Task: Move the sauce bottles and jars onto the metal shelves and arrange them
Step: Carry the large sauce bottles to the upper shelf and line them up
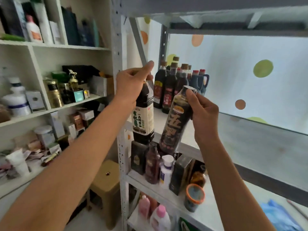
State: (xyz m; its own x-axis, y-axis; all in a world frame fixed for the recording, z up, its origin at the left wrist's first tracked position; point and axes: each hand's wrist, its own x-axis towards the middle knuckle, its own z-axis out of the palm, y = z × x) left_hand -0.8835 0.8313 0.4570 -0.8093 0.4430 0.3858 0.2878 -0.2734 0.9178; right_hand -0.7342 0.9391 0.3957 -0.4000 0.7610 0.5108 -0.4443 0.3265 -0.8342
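My left hand (131, 84) grips the neck of a dark sauce bottle with a cream label (143, 117), held upright in the air at the front left corner of the metal shelf (260, 135). My right hand (204, 114) holds a second dark bottle with a black and orange label (175, 124) near its silver cap, tilted with its base toward me. At the shelf's back left corner stands a cluster of several dark sauce bottles (176, 82) with brown and red caps.
The shelf below carries dark boxes, a brown bottle (152, 164), a white bottle (166, 169) and an orange-lidded jar (194, 197). Pink bottles sit lower still. A perforated upright post (122, 147) stands by my left hand. White cupboard shelves (50, 112) hold clutter at left; a tan stool (105, 182) stands below.
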